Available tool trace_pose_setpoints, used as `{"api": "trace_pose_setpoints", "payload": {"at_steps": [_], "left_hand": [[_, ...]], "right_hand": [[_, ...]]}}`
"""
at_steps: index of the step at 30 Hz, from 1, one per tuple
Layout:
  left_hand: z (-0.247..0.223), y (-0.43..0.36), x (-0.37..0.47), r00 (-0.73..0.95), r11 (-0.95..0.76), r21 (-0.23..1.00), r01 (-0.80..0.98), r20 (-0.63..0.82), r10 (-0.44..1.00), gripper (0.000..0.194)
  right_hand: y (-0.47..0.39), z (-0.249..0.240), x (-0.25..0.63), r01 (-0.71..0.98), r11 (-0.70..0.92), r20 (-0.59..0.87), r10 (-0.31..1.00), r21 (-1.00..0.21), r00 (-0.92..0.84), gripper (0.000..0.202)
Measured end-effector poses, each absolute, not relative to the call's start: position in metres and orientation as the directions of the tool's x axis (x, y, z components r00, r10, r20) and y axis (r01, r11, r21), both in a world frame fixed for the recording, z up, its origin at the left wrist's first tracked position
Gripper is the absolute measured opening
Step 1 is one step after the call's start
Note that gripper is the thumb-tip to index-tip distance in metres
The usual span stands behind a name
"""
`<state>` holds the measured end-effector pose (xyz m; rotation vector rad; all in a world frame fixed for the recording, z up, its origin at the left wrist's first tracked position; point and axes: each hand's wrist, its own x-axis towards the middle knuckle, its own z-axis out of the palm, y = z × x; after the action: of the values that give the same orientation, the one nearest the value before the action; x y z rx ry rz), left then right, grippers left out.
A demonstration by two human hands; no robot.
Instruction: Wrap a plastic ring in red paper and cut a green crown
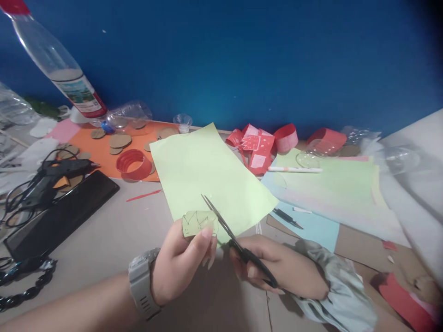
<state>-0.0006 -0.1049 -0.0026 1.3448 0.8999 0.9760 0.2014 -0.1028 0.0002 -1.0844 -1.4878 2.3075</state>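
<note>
My left hand (pixel 187 258) pinches a small piece of light green paper (pixel 195 221) between thumb and fingers. A zigzag line and small marks are drawn on it in dark ink. In my right hand (pixel 277 265) is a pair of black-handled scissors (pixel 224 226), its blades pointing up and left, slightly parted at the tips. The blades are close to the paper piece's right edge; whether they touch it I cannot tell. Behind both hands a large light green sheet (pixel 204 166) lies on the table.
A phone (pixel 62 216) and black glue gun (pixel 65 168) lie left, near a tall bottle (pixel 69 78). Orange paper (pixel 104 159) bears cardboard discs and a red ring (pixel 133 164). Red paper strips (pixel 258 145), a white marker (pixel 294 169) and a craft knife (pixel 288 217) are right.
</note>
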Motion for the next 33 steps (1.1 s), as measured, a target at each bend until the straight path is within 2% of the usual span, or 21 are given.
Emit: {"api": "trace_pose_setpoints", "payload": {"at_steps": [5,10,15,19,24,31,33], "left_hand": [[-0.0022,-0.1035,0.0000,0.328,-0.002,0.998,-0.057,0.021,0.944,0.044],[-0.0013,-0.1040,-0.0006,0.316,0.043,0.997,-0.063,-0.021,0.948,0.047],[-0.0005,-0.1051,-0.0009,0.244,0.140,0.986,-0.091,-0.115,0.963,0.050],[-0.0013,-0.1049,0.0005,0.219,0.185,0.974,-0.131,-0.154,0.963,0.050],[-0.0064,-0.1046,0.0003,0.180,0.156,0.977,-0.144,-0.129,0.975,0.052],[-0.0062,-0.1046,-0.0011,0.234,0.085,0.984,-0.157,-0.046,0.971,0.048],[-0.0028,-0.1046,-0.0013,0.267,0.046,0.993,-0.106,-0.016,0.964,0.043]], "right_hand": [[-0.1028,-0.0010,0.2016,0.206,-0.473,-0.459,0.518,-0.857,-0.721,0.043],[-0.1022,-0.0019,0.2015,0.178,-0.458,-0.424,0.518,-0.871,-0.743,0.054],[-0.1028,-0.0011,0.2014,0.250,-0.457,-0.483,0.513,-0.854,-0.710,0.057],[-0.1032,0.0011,0.2010,0.277,-0.467,-0.509,0.500,-0.840,-0.701,0.045],[-0.1030,0.0005,0.2019,0.320,-0.458,-0.533,0.475,-0.829,-0.700,0.025],[-0.1027,0.0010,0.2015,0.263,-0.467,-0.495,0.489,-0.844,-0.719,0.044],[-0.1025,0.0004,0.2011,0.226,-0.483,-0.478,0.499,-0.846,-0.723,0.047]]}}
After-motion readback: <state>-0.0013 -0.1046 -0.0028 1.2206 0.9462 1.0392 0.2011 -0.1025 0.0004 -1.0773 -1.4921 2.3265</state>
